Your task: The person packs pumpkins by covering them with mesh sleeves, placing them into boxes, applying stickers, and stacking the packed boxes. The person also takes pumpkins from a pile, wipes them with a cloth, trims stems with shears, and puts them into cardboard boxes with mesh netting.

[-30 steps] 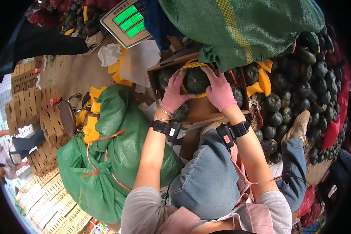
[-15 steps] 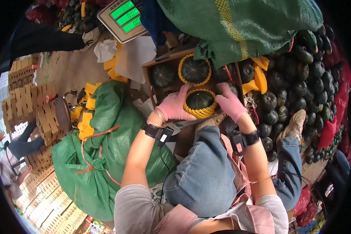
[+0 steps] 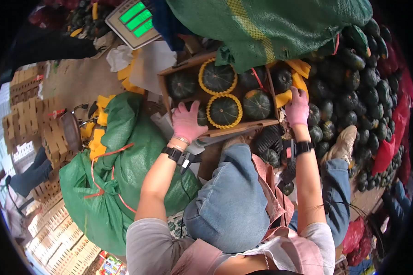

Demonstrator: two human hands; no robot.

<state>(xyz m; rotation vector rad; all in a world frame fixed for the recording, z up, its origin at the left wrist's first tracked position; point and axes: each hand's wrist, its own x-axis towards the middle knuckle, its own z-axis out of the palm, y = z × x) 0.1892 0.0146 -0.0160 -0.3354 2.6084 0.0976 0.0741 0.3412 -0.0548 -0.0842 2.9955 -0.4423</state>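
A cardboard box holds several dark green squashes. Two of them, the far-middle squash and the near-middle squash, sit in yellow foam nets. My left hand, in a pink glove, rests with fingers spread at the box's near left corner, partly covering a squash there. Outside the box's right side, my right hand, also pink-gloved, reaches with fingers extended to the loose yellow foam nets. Its fingertips meet or overlap a net; a grip on it is not visible. A bare squash lies in the near right corner.
A squash pile spreads on the right. A green woven sack overhangs the box's far side; another green sack stands left. A scale with lit display is at the back. Stacked cartons and another person's legs are far left.
Both hands have left the near-middle squash, which now sits lower in the box. My left hand moved left to the box corner; my right hand moved right to the foam nets.
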